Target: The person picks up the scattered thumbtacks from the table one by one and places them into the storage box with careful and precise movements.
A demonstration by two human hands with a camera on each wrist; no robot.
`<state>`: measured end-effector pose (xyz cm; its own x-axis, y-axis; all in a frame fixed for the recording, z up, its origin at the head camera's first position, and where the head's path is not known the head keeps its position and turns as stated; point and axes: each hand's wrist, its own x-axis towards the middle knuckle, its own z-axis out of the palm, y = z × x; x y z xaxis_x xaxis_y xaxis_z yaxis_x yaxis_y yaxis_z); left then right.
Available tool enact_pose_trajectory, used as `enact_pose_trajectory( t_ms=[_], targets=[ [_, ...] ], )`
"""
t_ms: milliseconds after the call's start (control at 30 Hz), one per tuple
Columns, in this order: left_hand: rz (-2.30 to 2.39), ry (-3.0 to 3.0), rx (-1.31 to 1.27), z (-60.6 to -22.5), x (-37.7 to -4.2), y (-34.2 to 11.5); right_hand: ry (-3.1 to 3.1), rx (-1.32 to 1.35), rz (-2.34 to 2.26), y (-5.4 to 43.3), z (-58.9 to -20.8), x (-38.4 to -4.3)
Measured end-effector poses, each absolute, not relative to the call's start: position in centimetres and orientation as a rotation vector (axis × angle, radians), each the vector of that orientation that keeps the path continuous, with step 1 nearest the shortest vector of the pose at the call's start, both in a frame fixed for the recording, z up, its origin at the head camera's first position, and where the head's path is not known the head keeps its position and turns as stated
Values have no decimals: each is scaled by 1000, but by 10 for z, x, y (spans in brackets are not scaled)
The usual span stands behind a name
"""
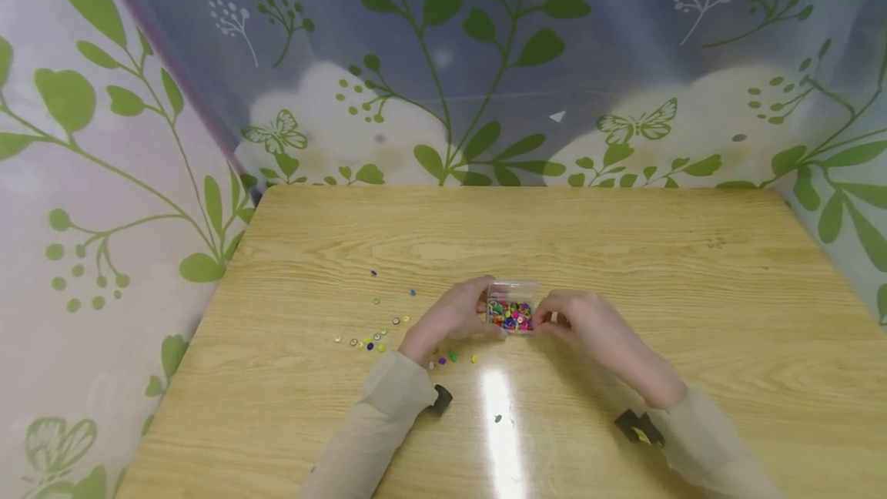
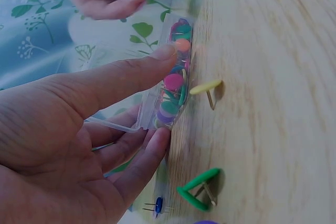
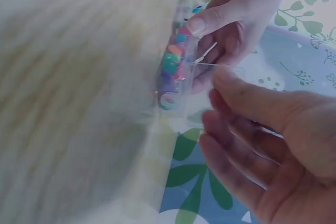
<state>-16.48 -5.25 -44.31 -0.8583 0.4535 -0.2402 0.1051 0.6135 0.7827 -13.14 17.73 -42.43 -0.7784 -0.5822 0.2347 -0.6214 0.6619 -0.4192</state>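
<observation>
A small clear plastic box [image 1: 511, 318] of multicoloured thumbtacks sits on the table, its hinged lid [image 1: 513, 289] raised on the far side. My left hand [image 1: 457, 313] grips the box from the left. In the left wrist view, the thumb [image 2: 131, 69] lies along the near side, with fingers behind and at the end. Close by the box's right end is my right hand [image 1: 582, 322]. Its fingers [image 3: 247, 135] are loosely bent in the right wrist view, fingertips near the lid, and nothing shows between them.
Loose thumbtacks lie on the wooden table [image 1: 693, 268], mostly left of the box. Nearest the left hand are a yellow tack [image 2: 206, 86] and a green pair [image 2: 199, 190]. Another tack [image 1: 497, 418] lies nearer the front. Leaf-patterned curtains [image 1: 443, 60] border the table.
</observation>
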Motion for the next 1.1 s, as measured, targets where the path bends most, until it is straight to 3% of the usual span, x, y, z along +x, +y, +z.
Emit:
enact_pose_trajectory(
  t_ms=[333,833,1100],
  targets=[
    [1101,2430,445,-443,-165,-52,-2593,990,703,168,-421,-132],
    [1098,2444,450,-443,-166,-53,-2784,1585,751,140,-426,-92],
    [1101,2441,440,-443,-165,-52,-2813,1705,716,129,-431,-82]
  ],
)
